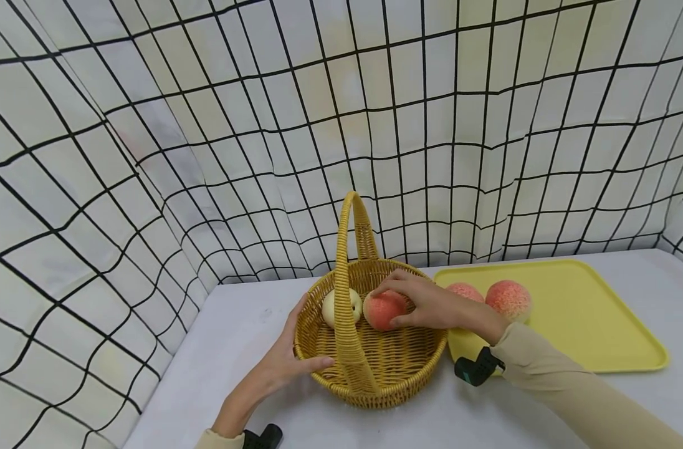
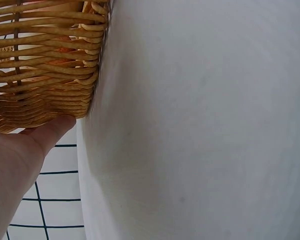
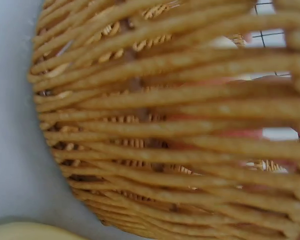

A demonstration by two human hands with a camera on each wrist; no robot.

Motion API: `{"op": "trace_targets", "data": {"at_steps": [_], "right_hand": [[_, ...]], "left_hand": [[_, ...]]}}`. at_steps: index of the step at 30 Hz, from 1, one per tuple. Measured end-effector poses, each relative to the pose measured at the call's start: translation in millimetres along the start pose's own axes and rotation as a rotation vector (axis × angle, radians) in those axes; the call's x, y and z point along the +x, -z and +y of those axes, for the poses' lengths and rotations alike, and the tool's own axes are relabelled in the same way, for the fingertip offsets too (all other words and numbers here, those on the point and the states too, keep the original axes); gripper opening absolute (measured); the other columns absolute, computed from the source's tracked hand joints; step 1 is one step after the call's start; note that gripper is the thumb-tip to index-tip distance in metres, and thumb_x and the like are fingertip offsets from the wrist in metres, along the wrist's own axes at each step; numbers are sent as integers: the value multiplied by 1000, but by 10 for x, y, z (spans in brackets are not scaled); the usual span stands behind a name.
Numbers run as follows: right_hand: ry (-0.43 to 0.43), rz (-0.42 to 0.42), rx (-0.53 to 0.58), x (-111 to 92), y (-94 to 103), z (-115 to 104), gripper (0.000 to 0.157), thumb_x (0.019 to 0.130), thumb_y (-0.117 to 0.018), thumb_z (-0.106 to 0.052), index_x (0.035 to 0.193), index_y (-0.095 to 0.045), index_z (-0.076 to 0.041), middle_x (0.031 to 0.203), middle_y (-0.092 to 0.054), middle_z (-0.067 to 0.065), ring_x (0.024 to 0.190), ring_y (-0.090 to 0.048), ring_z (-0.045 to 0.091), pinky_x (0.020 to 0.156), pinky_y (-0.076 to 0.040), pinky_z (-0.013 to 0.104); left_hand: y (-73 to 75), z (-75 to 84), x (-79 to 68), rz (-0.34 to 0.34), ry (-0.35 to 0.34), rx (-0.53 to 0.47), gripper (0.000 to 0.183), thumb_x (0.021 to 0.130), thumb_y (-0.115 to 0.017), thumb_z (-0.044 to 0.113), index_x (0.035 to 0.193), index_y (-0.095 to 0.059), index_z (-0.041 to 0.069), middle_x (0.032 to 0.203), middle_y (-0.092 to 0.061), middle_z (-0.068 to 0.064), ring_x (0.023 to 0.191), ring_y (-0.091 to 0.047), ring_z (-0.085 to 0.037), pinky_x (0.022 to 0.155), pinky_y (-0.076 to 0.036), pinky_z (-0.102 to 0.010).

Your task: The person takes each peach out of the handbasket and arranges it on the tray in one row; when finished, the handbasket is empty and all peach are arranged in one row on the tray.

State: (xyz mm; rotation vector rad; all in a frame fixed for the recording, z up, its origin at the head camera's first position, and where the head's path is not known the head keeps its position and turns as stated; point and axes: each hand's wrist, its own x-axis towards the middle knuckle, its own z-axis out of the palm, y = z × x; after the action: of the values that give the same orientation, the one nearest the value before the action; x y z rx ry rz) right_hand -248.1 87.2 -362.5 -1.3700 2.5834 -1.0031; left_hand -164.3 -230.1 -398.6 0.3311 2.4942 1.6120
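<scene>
A wicker basket [image 1: 400, 380] with a tall arched handle stands on the white table. My left hand [image 1: 288, 355] holds its left side, with the thumb over the rim; in the left wrist view a finger [image 2: 55, 130] touches the outer wall low down. Inside the basket, my right hand [image 1: 422, 301] grips a reddish peach [image 1: 383, 310] between thumb and fingers. Left of the peach, partly behind the handle, lies a pale yellow round fruit [image 1: 329, 308]. The right wrist view is mostly filled by the basket's woven wall [image 3: 155, 120], with the peach only glimpsed through gaps.
Right of the basket lies a yellow tray [image 1: 588, 318]. Two peaches, one in front [image 1: 508, 299] and one partly behind my right wrist [image 1: 465, 290], sit on its left part. A white wall with black netting [image 1: 431, 125] encloses the table's back and left.
</scene>
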Motion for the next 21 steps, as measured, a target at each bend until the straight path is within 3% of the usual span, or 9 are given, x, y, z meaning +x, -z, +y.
{"op": "trace_targets", "data": {"at_steps": [7, 11, 21], "right_hand": [[-13, -27, -1, 6, -48, -44, 46, 89, -85, -11, 132, -68, -11, 124, -58, 6, 112, -57, 20, 94, -52, 41], [-17, -94, 13, 11, -85, -74, 50, 88, -86, -16, 135, -68, -14, 120, -56, 2, 109, -55, 18, 95, -52, 38], [-20, -182, -19, 41, -139, -151, 56, 85, -90, -20, 135, -65, -12, 131, -59, 5, 121, -56, 24, 100, -53, 42]], "left_hand": [[10, -5, -2, -3, -3, 1, 129, 80, -91, 30, 169, 3, 22, 173, -12, -21, 156, -22, -42, 123, -19, -58], [11, -5, -1, -9, -9, -2, 130, 81, -91, 31, 169, 4, 21, 173, -12, -21, 156, -21, -42, 123, -19, -59], [8, 3, -3, -10, -22, -4, 129, 81, -90, 31, 169, 3, 21, 173, -12, -21, 157, -21, -42, 122, -20, -58]]}}
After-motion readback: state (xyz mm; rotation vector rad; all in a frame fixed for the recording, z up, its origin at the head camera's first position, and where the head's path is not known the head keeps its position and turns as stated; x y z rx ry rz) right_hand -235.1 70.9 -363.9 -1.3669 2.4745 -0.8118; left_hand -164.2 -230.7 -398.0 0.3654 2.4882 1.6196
